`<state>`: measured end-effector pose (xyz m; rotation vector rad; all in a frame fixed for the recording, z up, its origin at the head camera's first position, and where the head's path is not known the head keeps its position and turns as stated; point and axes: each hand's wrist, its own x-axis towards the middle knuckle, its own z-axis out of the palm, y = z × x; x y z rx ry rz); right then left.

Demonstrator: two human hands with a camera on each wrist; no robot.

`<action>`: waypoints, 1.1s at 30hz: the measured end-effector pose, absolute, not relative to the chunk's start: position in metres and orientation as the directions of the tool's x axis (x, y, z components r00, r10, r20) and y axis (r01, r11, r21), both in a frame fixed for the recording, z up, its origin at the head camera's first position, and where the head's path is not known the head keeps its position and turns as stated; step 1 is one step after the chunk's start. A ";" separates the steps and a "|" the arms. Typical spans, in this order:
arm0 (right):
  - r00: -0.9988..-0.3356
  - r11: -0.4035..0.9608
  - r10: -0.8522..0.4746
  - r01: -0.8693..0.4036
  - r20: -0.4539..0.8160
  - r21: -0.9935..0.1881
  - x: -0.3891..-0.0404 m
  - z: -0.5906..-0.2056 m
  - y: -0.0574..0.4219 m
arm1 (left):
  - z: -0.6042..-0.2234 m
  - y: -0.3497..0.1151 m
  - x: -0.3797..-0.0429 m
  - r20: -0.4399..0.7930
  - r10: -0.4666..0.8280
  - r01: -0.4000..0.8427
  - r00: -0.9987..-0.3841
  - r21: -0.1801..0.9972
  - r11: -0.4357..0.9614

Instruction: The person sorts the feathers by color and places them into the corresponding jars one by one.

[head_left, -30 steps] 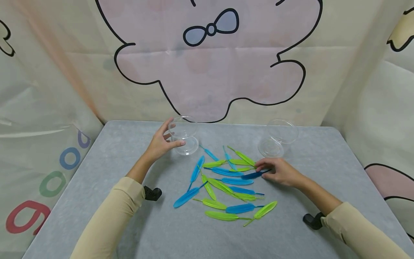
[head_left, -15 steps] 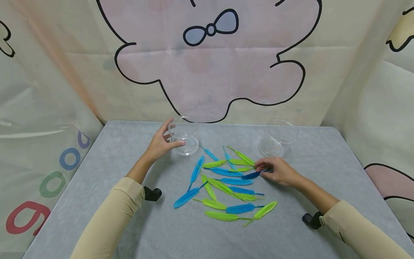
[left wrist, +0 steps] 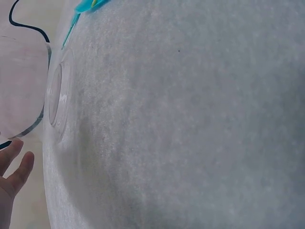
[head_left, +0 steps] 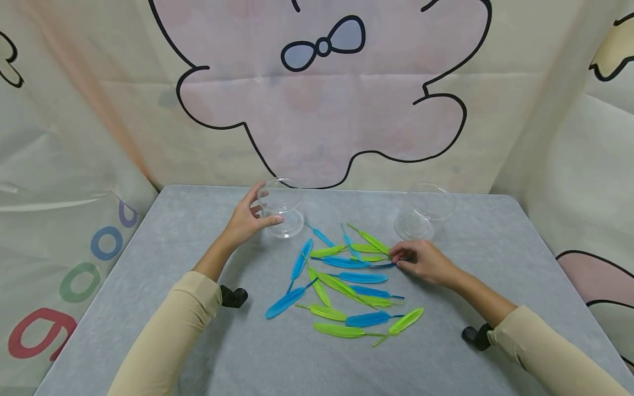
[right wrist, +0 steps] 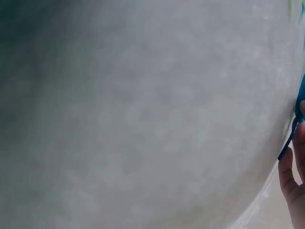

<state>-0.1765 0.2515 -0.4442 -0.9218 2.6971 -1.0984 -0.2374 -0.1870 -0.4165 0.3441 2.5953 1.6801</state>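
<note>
At the back left of the table, my left hand holds a clear plastic cup, thumb in front and fingers round its far side. In the left wrist view, fingertips of the left hand show beside the cup. My right hand pinches a blue feather, seen nearly edge-on over the right side of the spread feathers. The right wrist view catches the blue feather by the fingers of the right hand. Blue feathers and lime green feathers lie mixed in mid-table.
A second clear cup stands at the back right, just beyond the right hand. Grey cloth covers the table. A printed curtain rises behind the back edge, with more sheeting on both sides.
My right hand has shifted slightly left, and the blue feather in it has turned from showing its broad side to nearly edge-on. The left hand and both cups stay put.
</note>
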 end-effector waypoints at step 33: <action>-0.781 0.605 -0.601 -0.582 0.167 -0.543 -0.200 -0.356 0.212 | -0.418 -0.187 -0.237 0.060 0.201 0.136 -0.978 0.910 0.391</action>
